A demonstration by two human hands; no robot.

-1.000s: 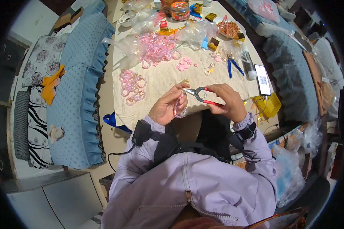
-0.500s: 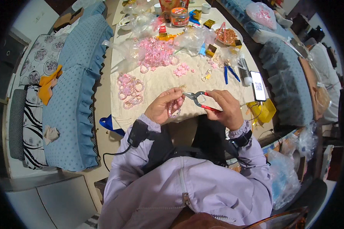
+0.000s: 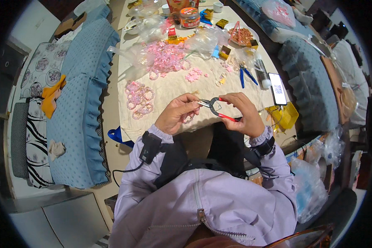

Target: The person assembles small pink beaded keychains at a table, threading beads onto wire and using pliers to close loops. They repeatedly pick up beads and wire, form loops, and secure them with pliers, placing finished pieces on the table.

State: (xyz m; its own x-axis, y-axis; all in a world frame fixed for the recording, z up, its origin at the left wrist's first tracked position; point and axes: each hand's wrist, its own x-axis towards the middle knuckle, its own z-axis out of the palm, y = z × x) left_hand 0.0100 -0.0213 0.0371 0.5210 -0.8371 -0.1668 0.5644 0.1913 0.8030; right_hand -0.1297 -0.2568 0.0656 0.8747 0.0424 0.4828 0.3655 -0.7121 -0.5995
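My left hand (image 3: pixel 177 115) is closed on a pink beaded bracelet (image 3: pixel 189 119), pinching it between thumb and forefinger; part of the loop hangs below the fingers. My right hand (image 3: pixel 246 113) grips the red handles of a pair of pliers (image 3: pixel 213 106). Their jaws reach the left fingertips, where the small piece between them is too small to make out. Just beyond lies a tiny pile of gold-coloured bits (image 3: pixel 195 92). Pink flower-like beads (image 3: pixel 194 75) are farther up the cloth, and finished-looking bracelets (image 3: pixel 139 98) lie to the left.
A large heap of pink bracelets (image 3: pixel 165 56) and clear plastic bags (image 3: pixel 204 41) cover the far part of the cloth. Blue-handled pliers (image 3: pixel 247 77), a phone (image 3: pixel 277 89) and a yellow basket (image 3: pixel 286 115) are at the right. Blue-covered sofas (image 3: pixel 80 107) flank the table.
The pliers' handles have spread wider and their jaws have turned slightly at the left fingertips. My left hand still holds the bracelet, which hangs lower behind the fingers.
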